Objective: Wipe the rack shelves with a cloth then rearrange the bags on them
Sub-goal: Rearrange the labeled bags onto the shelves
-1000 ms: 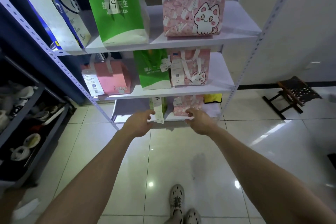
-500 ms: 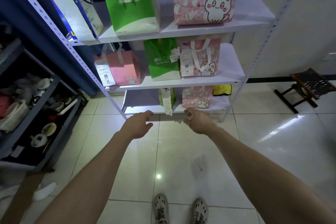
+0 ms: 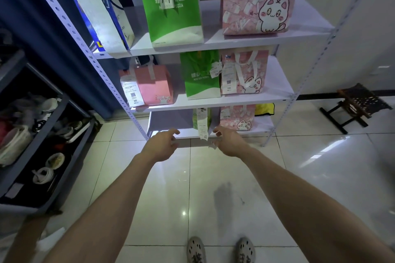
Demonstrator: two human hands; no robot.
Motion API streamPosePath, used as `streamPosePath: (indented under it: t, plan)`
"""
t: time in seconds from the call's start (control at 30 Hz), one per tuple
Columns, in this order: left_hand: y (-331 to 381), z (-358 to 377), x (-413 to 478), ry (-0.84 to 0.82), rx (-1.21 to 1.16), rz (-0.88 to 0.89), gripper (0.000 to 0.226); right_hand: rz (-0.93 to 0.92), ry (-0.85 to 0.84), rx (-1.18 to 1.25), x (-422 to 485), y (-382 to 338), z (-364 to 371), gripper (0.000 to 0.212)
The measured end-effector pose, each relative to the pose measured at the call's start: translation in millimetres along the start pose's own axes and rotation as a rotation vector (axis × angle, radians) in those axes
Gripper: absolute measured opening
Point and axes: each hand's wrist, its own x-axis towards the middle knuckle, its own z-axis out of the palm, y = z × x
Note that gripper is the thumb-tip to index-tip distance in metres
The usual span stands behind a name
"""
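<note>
Bags [image 3: 173, 6] on rack shelves [image 3: 307, 21]; stool [image 3: 359, 102] on floor [image 3: 171, 198] to right; second rack [image 3: 70, 160] to left.

White rack [image 3: 102, 70] with upright bags [image 3: 201, 79].
Top shelf [image 3: 245, 41]: green bag [image 3: 171, 6] left of pink cat bag [image 3: 256, 6]; yellow cloth [image 3: 264, 109] on lowest shelf [image 3: 171, 120].

Both empty hands, left hand [image 3: 162, 145] and right hand [image 3: 229, 142], before the bottom shelf [image 3: 171, 128].

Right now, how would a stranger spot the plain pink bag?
Look at the white metal rack, middle shelf. The plain pink bag with white handles stands alone at its left end. Unlike the taller green paper bag and pink cat-print bag to its right, it is squat and boxy.
</note>
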Motion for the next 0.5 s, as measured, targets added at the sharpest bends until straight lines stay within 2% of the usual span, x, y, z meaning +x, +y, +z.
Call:
streamPosePath:
  t: [0.23,0.5]
  plan:
    - [-16,0,23,-0.027,-0.021,0.012,0.044,0.037,0.031,0.021,19,-4,11,0.048]
    - [-4,15,65,-0.077,-0.021,0.006,0.042,0.055,-0.041,-0.005,58,18,11,0.048]
